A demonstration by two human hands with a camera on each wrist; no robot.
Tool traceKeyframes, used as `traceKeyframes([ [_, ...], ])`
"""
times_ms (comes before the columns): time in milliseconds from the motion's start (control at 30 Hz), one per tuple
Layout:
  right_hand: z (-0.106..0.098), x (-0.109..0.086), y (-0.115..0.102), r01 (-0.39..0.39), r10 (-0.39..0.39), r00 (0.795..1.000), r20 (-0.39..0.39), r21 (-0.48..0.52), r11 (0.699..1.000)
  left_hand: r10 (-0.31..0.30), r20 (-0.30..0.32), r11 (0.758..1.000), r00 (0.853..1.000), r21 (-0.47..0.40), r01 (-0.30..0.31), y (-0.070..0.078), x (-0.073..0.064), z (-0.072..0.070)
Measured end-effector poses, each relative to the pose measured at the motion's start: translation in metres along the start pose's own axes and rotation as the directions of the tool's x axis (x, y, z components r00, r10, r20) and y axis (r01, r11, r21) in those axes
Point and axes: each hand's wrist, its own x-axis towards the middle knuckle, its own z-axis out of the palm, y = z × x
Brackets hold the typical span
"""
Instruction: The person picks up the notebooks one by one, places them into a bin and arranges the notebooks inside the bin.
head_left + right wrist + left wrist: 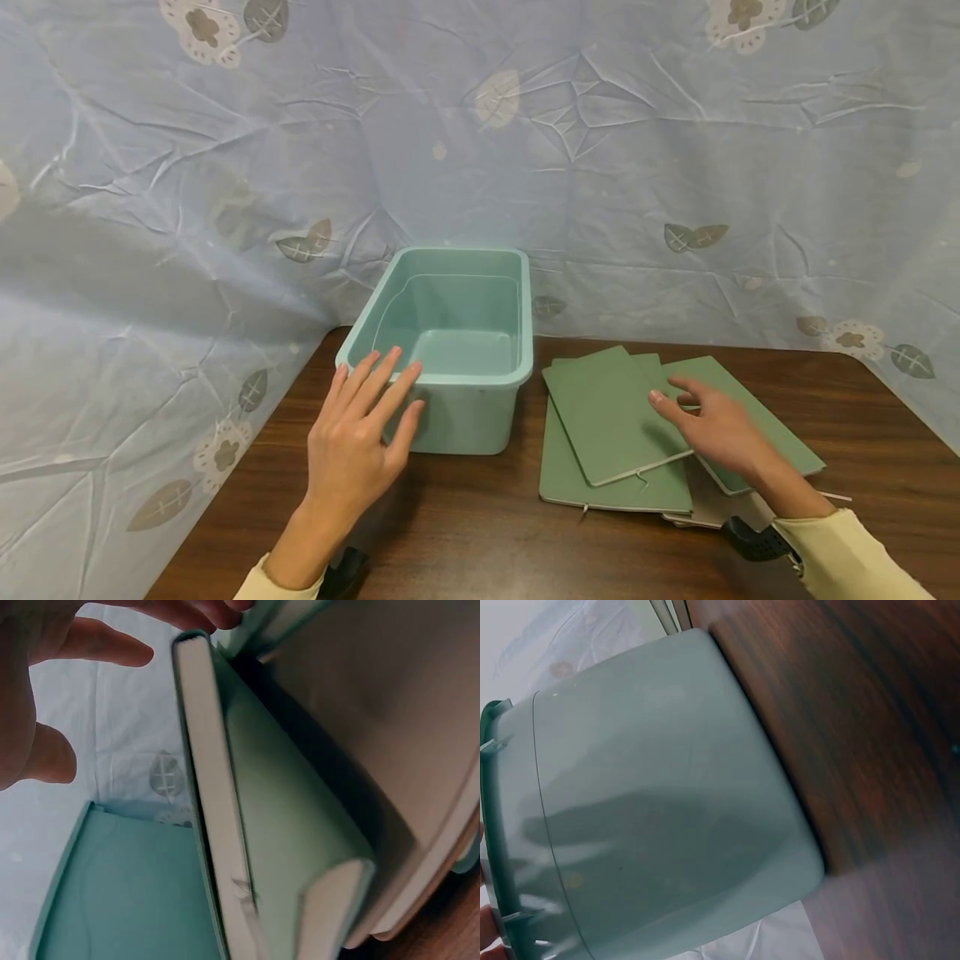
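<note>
Green hardcover notebooks (607,417) lie overlapped just below my right hand (716,425), fingers parted, gripping nothing; my left hand (356,446), fingers spread, is at the pale-teal rectangular plastic bin (465,421).

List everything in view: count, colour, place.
Table: one, dark brown, lower head view
Bin: one, pale teal, on the table, back left
Green notebooks: at least three, green, overlapping, right of the bin
Brown notebook: at least one, light brown, partly under the green ones
Patterned cloth: count unclear, pale blue-grey, behind the table and left of it
Sleeves: two, pale yellow, one per arm
Left grip: one, bare, at the bin's near rim
Right grip: one, bare, over the notebooks
</note>
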Motion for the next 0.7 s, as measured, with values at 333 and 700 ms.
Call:
traceKeyframes([
  [333, 0.015, 0.004, -0.003, 0.006, -0.008, 0.999, -0.053, -0.037, 0.999, -0.011, 0.014, 1.0, 1.0, 0.0, 0.011, 0.001, -0.001, 0.0],
  [700, 0.015, 0.005, -0.003, -0.019, 0.018, 0.999, -0.043, -0.02, 1.0, -0.013, 0.024, 1.0, 1.0, 0.0, 0.013, 0.001, -0.001, -0.001],
])
